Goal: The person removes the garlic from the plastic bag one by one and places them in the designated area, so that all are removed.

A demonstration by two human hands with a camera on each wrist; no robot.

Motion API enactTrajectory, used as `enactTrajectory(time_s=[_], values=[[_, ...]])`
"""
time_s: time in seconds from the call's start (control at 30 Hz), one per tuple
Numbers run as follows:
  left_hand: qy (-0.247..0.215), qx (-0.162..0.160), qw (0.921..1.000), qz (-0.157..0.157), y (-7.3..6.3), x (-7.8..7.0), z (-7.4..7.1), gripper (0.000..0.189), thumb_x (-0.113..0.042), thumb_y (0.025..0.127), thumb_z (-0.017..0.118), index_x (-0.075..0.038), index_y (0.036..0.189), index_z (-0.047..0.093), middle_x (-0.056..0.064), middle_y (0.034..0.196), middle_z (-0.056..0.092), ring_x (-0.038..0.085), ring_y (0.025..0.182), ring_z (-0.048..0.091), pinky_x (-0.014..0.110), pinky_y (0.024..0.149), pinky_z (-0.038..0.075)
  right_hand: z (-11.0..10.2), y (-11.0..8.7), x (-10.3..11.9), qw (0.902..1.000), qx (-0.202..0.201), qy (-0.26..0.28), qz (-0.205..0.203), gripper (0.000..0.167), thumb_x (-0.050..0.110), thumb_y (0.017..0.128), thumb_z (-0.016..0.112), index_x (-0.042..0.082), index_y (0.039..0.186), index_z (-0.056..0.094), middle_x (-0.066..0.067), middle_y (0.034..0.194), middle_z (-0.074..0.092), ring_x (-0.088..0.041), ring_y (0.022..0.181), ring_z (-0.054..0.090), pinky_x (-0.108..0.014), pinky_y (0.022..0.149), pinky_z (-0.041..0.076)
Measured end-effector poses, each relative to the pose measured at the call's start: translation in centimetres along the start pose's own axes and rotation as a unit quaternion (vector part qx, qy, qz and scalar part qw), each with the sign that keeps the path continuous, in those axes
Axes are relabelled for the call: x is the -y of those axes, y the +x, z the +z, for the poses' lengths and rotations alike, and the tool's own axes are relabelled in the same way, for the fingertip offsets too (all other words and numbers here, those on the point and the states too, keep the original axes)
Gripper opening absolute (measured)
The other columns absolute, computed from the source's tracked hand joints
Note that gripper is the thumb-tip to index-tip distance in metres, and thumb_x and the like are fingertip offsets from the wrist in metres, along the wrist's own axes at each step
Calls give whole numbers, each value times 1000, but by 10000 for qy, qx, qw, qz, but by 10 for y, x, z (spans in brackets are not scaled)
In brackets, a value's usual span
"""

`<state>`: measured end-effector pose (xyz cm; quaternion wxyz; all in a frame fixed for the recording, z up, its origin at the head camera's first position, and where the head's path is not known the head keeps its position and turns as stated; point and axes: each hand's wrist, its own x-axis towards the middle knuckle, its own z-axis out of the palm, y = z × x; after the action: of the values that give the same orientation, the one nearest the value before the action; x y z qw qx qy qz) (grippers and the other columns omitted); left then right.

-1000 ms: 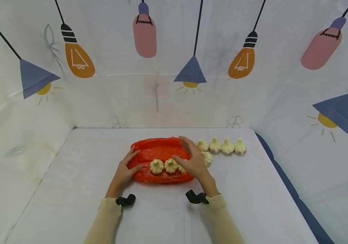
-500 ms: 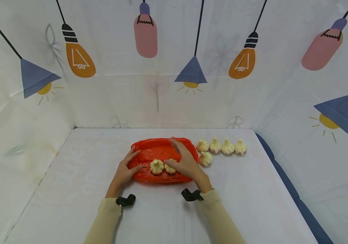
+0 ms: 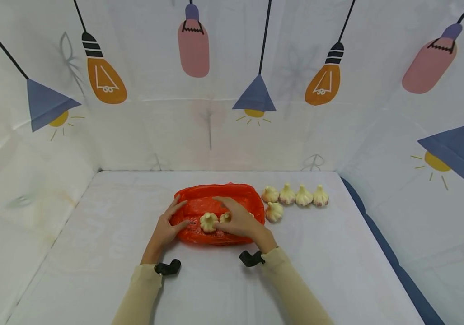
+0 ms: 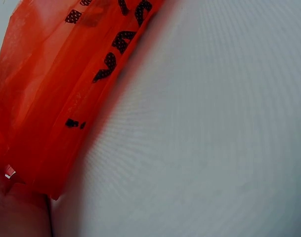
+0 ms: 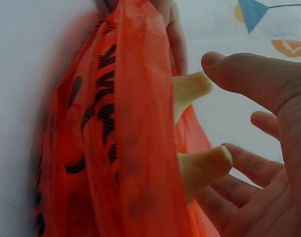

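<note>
A red plastic bag [image 3: 201,205] with black print lies in front of me, spread in a low oval with its mouth facing up. My left hand [image 3: 166,228] grips its left end, thumb and fingers over the edge. Inside, one garlic bulb [image 3: 208,222] shows whole, and a second garlic bulb [image 3: 225,217] is partly covered by my right hand [image 3: 240,221]. That hand hovers above the bag with fingers spread and bent, holding nothing. In the right wrist view, two garlic stems [image 5: 204,168] stick up past the bag's edge, close to the thumb and fingers.
Several garlic bulbs [image 3: 303,195] stand in a row to the right behind the bag, with one garlic bulb [image 3: 274,212] in front of them. White cloth covers the table [image 3: 215,289]. A patterned curtain [image 3: 154,135] rises at the back.
My right hand has moved left over the bag, from the rightmost bulb inside to the middle one. The left hand and the garlic bulbs outside stay put.
</note>
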<state>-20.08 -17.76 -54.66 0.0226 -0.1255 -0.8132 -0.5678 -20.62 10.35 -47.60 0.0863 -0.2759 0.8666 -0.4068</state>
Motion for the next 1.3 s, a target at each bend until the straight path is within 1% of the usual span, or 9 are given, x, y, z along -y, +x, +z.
enactTrajectory(time_s=[0.17, 0.33, 0.47, 0.57, 0.77, 0.93, 1.0, 1.2, 1.3], values=[[-39, -14, 10000, 16, -1, 0, 0, 64, -15, 92, 76, -10, 151, 52, 12, 172, 22, 41, 159, 15, 67, 125, 14, 4, 4, 0, 9992, 324, -217, 111, 74, 33, 93, 76, 15, 156, 41, -9, 158, 47, -34, 136, 54, -52, 111, 49], [-86, -2, 10000, 32, -1, 2, 0, 64, -15, 92, 77, -9, 151, 52, 12, 172, 22, 41, 159, 14, 67, 125, 13, 8, 8, 1, 9980, 432, -448, 62, 70, 29, 93, 78, 13, 154, 46, -7, 154, 51, -31, 134, 56, -48, 111, 50], [-72, -30, 9999, 65, -1, 2, 0, 64, -16, 92, 77, -8, 150, 53, 13, 171, 23, 41, 159, 15, 67, 125, 14, 10, 11, 1, 9963, 524, -678, 27, 66, 28, 94, 77, 12, 151, 49, -6, 151, 54, -26, 137, 53, -47, 113, 48], [-55, -30, 10000, 71, -2, 1, 0, 64, -15, 92, 77, -8, 150, 52, 13, 171, 23, 42, 159, 16, 67, 125, 14, 11, 13, 1, 9949, 596, -814, 88, 63, 27, 94, 77, 13, 150, 51, -5, 149, 56, -24, 138, 53, -46, 115, 47], [-90, -20, 10000, 30, -2, 1, 1, 64, -15, 92, 77, -6, 150, 52, 13, 171, 23, 41, 159, 15, 66, 125, 14, 14, 16, 1, 9922, 649, -1052, 166, 55, 27, 93, 78, 15, 143, 58, -4, 141, 62, -21, 128, 59, -41, 110, 51], [-117, -34, 9999, -20, -2, 0, 1, 64, -15, 92, 77, -7, 150, 52, 12, 171, 23, 40, 159, 15, 66, 126, 14, 15, 17, 1, 9914, 690, -1092, 225, 49, 26, 93, 78, 16, 138, 62, -3, 135, 64, -18, 117, 61, -38, 105, 54], [-108, -37, 9999, -34, -1, 0, 2, 64, -15, 92, 77, -7, 150, 52, 12, 172, 23, 40, 159, 15, 65, 126, 14, 16, 17, 0, 9915, 687, -1078, 247, 49, 25, 93, 78, 16, 138, 63, -3, 134, 64, -18, 117, 61, -38, 105, 55], [-62, -25, 10000, -53, -1, -1, 1, 65, -15, 92, 77, -6, 151, 51, 11, 172, 22, 39, 159, 15, 64, 126, 16, 16, 17, 0, 9919, 679, -1034, 289, 47, 23, 93, 78, 16, 137, 64, -3, 137, 63, -20, 124, 60, -41, 109, 52], [-49, -19, 10000, -48, -1, -1, 1, 65, -15, 92, 77, -6, 151, 51, 12, 172, 22, 39, 159, 16, 64, 126, 16, 16, 18, -1, 9918, 684, -1027, 329, 44, 22, 93, 77, 17, 135, 65, -1, 134, 63, -18, 120, 60, -38, 106, 54]])
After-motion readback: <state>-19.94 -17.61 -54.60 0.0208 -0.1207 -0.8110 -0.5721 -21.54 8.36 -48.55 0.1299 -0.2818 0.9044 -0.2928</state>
